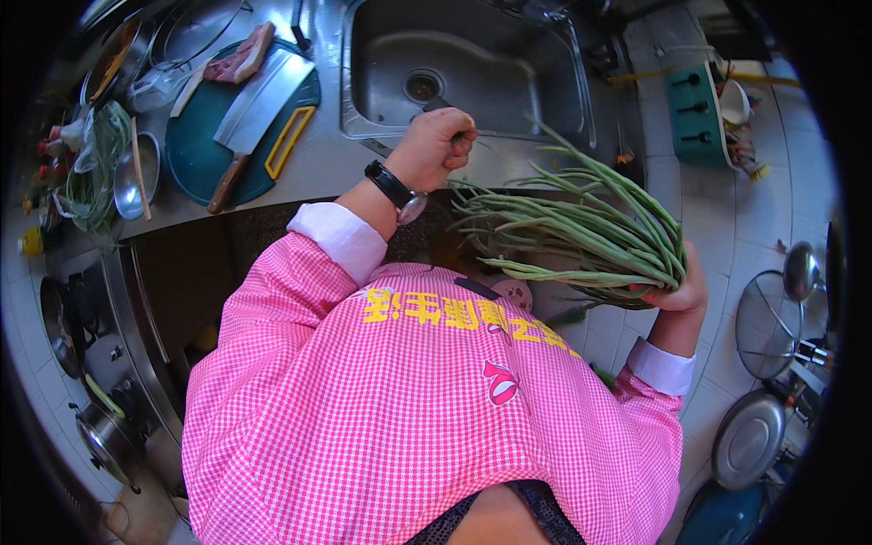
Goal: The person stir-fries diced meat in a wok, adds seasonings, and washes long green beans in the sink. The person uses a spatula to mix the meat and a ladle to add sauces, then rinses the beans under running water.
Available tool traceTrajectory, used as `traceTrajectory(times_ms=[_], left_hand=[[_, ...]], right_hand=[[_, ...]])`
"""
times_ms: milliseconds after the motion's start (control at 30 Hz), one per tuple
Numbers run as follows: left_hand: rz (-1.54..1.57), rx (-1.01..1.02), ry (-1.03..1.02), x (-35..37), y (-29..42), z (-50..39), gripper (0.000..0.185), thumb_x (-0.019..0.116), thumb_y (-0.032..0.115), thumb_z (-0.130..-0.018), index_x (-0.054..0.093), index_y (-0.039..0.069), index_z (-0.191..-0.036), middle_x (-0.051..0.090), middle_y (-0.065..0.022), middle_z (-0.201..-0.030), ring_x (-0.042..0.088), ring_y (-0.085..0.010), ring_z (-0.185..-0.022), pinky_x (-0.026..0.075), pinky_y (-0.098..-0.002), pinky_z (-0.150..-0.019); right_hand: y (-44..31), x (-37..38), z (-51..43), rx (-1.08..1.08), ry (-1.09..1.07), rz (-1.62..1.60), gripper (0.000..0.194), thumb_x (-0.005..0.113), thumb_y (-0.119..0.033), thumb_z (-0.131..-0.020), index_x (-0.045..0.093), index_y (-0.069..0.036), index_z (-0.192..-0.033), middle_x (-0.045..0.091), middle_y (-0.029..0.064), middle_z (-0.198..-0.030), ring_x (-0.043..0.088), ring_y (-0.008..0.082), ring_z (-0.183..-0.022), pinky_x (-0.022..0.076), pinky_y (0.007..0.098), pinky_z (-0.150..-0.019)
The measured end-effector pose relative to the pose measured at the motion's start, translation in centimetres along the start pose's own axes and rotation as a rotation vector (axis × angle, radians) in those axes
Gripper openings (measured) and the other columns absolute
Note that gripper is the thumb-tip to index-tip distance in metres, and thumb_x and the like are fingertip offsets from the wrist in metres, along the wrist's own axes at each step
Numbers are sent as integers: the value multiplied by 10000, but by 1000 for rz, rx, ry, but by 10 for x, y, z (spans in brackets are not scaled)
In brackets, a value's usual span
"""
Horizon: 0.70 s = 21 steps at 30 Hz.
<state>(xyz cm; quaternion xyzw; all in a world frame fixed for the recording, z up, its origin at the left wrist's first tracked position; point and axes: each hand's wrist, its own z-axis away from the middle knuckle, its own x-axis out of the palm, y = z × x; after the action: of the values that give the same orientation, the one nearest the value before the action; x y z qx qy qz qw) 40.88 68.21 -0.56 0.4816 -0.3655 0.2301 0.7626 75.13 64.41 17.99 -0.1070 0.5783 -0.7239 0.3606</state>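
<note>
My left hand [439, 146], with a wristwatch on its wrist, is closed in a fist over the front edge of the stainless steel sink [470, 127]. A small dark thing shows at the curled fingers and above the fist; its kind is unclear. My right hand [674, 283] grips a large bunch of long green yardlong beans [579, 221] at one end, and their loose ends fan out towards my left hand. To the left, a cleaver [266, 102], a piece of raw meat [242, 58] and a yellow-framed tool [289, 143] lie on a round green cutting board [204, 150].
Left of the board are a metal bowl [136, 177] with a stick across it and bagged greens [102, 150]. A green holder [695, 112] hangs on the tiled wall at right, with a strainer [770, 323] and a pot lid [749, 439] lower down. A pot [109, 436] stands lower left.
</note>
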Motion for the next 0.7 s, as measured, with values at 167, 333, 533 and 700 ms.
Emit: traceTrajectory(times_ms=[167,333,533,700], left_hand=[[-327,-119,-20,19,-36,-26,172,513,100,-936,639,14,-1015,524,1,-777,424,-65,-592,333,-192,-493],[-528,-169,-332,45,-83,-36,251,507,87,-891,673,20,-1067,509,16,-685,428,-66,-598,349,-196,-532],[-313,-408,-472,61,-111,-41,262,491,158,-957,653,-13,-1073,514,27,-757,444,-61,-657,361,-209,-566],[-122,-493,-376,72,-133,-50,281,503,219,-977,654,-15,-1008,533,13,-743,442,-70,-597,343,-194,-511]], right_hand=[[12,-18,43,58,45,-92,529,782,-27,-603,603,65,-1092,689,112,-1029,630,163,-911,492,297,-819],[28,-22,77,74,138,-18,508,769,-22,-579,616,67,-1055,694,116,-996,632,159,-880,498,295,-783],[51,-26,115,138,227,-160,477,767,-16,-565,625,70,-1012,698,119,-956,631,155,-842,494,291,-751],[67,-29,141,129,273,-140,475,762,-15,-558,625,68,-1005,699,116,-936,629,154,-828,493,290,-746]])
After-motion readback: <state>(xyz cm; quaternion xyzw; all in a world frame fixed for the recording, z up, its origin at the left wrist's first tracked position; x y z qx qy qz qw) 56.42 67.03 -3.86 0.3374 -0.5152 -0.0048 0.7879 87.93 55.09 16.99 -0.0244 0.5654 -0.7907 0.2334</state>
